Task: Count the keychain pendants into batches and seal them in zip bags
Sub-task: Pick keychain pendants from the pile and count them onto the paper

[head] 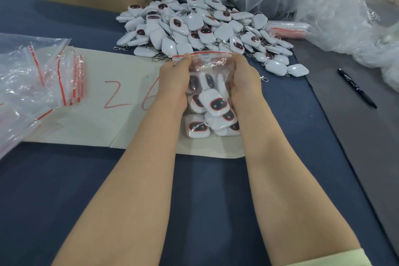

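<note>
While white keychain pendants [212, 103] fill the zip bag [207, 67], left hand [174, 77] and right hand [245, 77] pinch its red-striped top between them.

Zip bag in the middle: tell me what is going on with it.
A person holds a zip bag of white keychain pendants on a cardboard sheet, left hand and right hand gripping its top by the red zip strip. A loose pile of pendants lies beyond, spare bags to the left. Whether the strip is sealed cannot be told.
</note>
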`<state>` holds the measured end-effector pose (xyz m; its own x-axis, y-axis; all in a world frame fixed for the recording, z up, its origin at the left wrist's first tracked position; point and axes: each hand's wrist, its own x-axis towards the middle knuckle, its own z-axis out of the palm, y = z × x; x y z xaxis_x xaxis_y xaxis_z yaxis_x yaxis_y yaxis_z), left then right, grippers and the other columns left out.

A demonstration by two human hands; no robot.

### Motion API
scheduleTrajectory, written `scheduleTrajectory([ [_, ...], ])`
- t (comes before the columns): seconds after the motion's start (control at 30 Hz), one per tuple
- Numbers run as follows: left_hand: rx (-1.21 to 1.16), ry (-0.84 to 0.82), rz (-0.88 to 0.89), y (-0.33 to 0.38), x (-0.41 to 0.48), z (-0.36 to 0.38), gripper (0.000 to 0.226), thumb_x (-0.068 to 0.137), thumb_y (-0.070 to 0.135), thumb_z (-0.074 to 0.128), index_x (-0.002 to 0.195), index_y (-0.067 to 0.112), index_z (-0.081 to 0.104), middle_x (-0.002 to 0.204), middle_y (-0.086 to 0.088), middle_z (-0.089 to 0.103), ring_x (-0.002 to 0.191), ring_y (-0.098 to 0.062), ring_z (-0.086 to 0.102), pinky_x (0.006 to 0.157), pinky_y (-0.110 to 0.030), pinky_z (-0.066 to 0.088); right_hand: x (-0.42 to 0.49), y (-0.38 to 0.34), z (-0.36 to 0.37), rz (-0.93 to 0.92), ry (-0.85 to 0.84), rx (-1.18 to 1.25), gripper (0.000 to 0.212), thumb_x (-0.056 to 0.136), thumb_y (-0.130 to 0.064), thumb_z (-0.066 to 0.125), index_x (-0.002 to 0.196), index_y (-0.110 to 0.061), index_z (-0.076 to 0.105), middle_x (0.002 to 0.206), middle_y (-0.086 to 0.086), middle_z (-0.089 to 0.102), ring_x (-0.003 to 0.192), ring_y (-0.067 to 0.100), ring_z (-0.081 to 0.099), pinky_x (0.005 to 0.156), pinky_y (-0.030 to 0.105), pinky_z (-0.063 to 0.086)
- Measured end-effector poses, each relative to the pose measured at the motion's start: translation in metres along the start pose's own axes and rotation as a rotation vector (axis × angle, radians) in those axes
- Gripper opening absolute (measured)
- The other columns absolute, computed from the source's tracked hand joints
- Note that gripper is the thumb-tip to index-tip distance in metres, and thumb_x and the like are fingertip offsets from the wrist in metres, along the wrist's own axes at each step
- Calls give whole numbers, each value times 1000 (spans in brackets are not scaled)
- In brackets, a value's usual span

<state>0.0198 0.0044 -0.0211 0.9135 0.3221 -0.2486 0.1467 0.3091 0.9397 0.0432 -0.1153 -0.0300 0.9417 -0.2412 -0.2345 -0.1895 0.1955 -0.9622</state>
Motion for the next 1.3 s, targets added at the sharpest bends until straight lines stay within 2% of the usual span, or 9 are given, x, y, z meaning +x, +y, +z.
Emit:
scheduleTrajectory([
  [0.1, 6, -25, 9, -1, 1, 1, 25, 95, 24, 54, 79, 10, 66, 94, -16, 71, 83, -28, 66, 83, -45, 54, -5, -4, 2, 17, -99, -51, 29, 87, -39, 65, 73, -16, 74, 66, -1, 72, 59, 14, 69, 62, 29, 56],
  [0.17, 10, -86, 23, -2, -1, 0, 17, 90, 25, 63, 80, 12, 68, 88, -12, 72, 81, -28, 69, 79, -41, 56, -9, -4, 2, 26, -201, 6, 26, 83, -29, 74, 91, -5, 69, 82, 9, 75, 73, 26, 72, 72, 38, 58],
  [0.3, -28, -179, 65, -3, -1, -1, 3, 81, 14, 73, 83, 13, 71, 87, -11, 73, 87, -29, 70, 84, -46, 56, -14, -4, 3, -5, -284, 49, 15, 83, -15, 73, 84, -1, 67, 85, 19, 68, 80, 31, 65, 90, 50, 53],
  [0.43, -53, -198, 70, -5, 0, -1, 6, 81, 5, 71, 78, 11, 71, 75, -9, 73, 71, -25, 70, 75, -41, 58, -15, -5, 2, -6, -270, 12, 16, 84, -14, 72, 80, 0, 66, 90, 24, 65, 84, 33, 62, 95, 53, 49],
  [0.63, -58, -153, 92, -6, -1, 1, 10, 77, 2, 72, 78, 10, 68, 74, -10, 71, 74, -27, 69, 75, -41, 57, -18, -6, 2, -11, -289, 19, 12, 85, -12, 71, 79, -2, 66, 81, 17, 66, 81, 31, 62, 90, 47, 51],
  [0.77, -60, -106, 110, -6, -1, 2, 19, 76, -1, 70, 81, 14, 61, 74, -9, 67, 73, -25, 65, 76, -40, 56, -18, -6, 1, -3, -290, 14, 7, 84, -8, 70, 81, -2, 68, 75, 14, 69, 68, 26, 65, 74, 37, 56],
  [0.9, -60, -96, 111, -5, -2, 2, 20, 77, -2, 69, 80, 16, 61, 70, -5, 66, 65, -19, 64, 65, -30, 55, -19, -5, 3, -34, -258, -1, 5, 85, -5, 68, 82, 0, 67, 82, 19, 67, 76, 30, 63, 83, 42, 54],
  [1.1, -79, 3, 109, -4, -5, 2, 20, 77, 2, 71, 86, 17, 60, 82, -8, 69, 70, -19, 68, 64, -30, 58, -20, -5, 7, -7, -189, 48, 16, 88, -9, 67, 72, -4, 67, 82, 17, 67, 83, 29, 62, 90, 45, 52],
  [1.3, -57, 169, 137, -2, 0, -4, 38, 75, 5, 74, 106, 13, 55, 82, 0, 64, 68, -11, 62, 65, -23, 54, -18, -5, 8, -68, -38, 20, 21, 83, -11, 73, 68, -11, 59, 64, 1, 60, 47, 7, 49, 50, 19, 43],
])
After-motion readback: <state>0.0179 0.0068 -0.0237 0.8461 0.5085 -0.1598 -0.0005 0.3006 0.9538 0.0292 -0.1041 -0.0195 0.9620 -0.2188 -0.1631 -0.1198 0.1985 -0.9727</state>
